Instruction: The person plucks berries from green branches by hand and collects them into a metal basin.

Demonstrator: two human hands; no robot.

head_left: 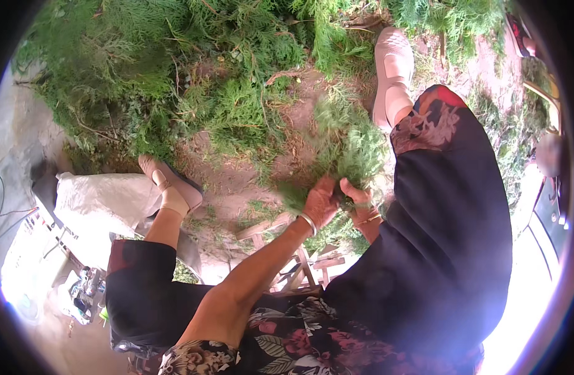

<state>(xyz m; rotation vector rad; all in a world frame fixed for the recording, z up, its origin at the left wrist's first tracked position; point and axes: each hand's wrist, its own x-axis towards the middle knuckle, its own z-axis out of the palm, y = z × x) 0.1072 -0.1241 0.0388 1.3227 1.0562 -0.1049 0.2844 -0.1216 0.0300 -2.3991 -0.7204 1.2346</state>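
My left hand (322,203), with a pale bangle at its wrist, is closed on evergreen sprigs (292,195) that poke out to its left, blurred by motion. Close beside it is my right hand (362,209), thumb raised and a thin gold bracelet at the wrist. Its fingers curl around a leafy evergreen bunch (349,147), which fans out beyond both hands and is smeared too. The stems between my palms are mostly hidden. Both hands are low between my knees, just left of my right thigh.
A large heap of cut evergreen branches (193,69) covers the ground ahead. Wooden slats of a low stool or frame (306,265) show beneath my arms. A white sack (106,200) lies by my left foot (171,181); my right foot (394,75) is farther forward. Another person's shoe (518,37) shows far right.
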